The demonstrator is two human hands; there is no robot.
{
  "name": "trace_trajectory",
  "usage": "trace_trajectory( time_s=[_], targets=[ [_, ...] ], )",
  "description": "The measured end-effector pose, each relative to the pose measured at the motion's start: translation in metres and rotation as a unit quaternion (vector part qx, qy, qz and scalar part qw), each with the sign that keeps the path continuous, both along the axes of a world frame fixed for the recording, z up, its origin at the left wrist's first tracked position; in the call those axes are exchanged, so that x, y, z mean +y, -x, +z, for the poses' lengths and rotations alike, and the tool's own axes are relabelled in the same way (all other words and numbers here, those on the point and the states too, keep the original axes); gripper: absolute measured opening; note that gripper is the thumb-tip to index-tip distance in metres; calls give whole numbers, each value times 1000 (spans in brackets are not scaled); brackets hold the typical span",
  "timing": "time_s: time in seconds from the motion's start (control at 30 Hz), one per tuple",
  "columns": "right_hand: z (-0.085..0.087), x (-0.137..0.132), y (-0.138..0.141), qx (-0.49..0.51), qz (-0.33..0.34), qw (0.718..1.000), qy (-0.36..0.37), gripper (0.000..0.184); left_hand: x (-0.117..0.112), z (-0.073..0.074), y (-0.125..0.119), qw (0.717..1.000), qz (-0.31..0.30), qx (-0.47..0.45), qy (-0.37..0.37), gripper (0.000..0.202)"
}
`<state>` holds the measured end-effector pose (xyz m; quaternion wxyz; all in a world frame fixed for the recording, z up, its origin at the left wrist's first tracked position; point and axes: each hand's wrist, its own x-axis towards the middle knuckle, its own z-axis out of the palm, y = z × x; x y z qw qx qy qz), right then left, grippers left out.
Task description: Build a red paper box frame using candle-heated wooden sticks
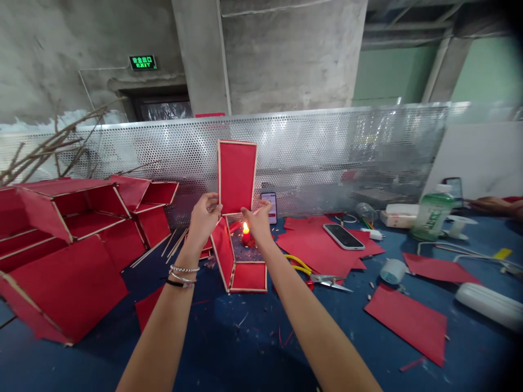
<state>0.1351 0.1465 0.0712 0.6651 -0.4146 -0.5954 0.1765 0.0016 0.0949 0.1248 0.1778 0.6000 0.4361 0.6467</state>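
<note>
A red paper panel edged with thin pale sticks stands upright between my hands. My left hand pinches its lower left corner. At its lower right corner my right hand is closed, thumb and fingers together; a small pinkish edge shows at these fingertips, too small to name. Below the upright panel are a slanting red side panel and a red bottom panel, joined at a corner. Whether the upright panel touches the side panel is hard to make out. A lit red candle burns just behind, between my hands.
Red box-like frames crowd the left, beside loose thin sticks. Scissors with yellow handles, red paper sheets and a phone lie right. A green bottle stands farther right, near another person's hand. A perforated metal screen runs behind.
</note>
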Motion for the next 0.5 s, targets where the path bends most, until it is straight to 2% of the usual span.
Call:
trace_trajectory(
  time_s=[0.03,0.1,0.17,0.27,0.37,0.5],
  targets=[
    [3,0,-4,35,-2,999,4,50,1,0,1,1000,-1,6,-2,29],
    [11,-1,-10,79,37,996,2,48,3,-1,3,1000,-9,16,-8,28],
    [17,-4,-13,88,82,993,-5,46,4,-1,5,1000,-16,21,-10,28],
    [22,-9,-13,105,106,989,1,45,4,-1,6,1000,-17,19,-9,28],
    [25,-16,-17,120,88,989,1,41,0,0,5,999,-34,7,-5,29],
    [28,-17,-34,117,23,993,-16,38,-5,0,3,995,-89,-5,43,34]
  ],
)
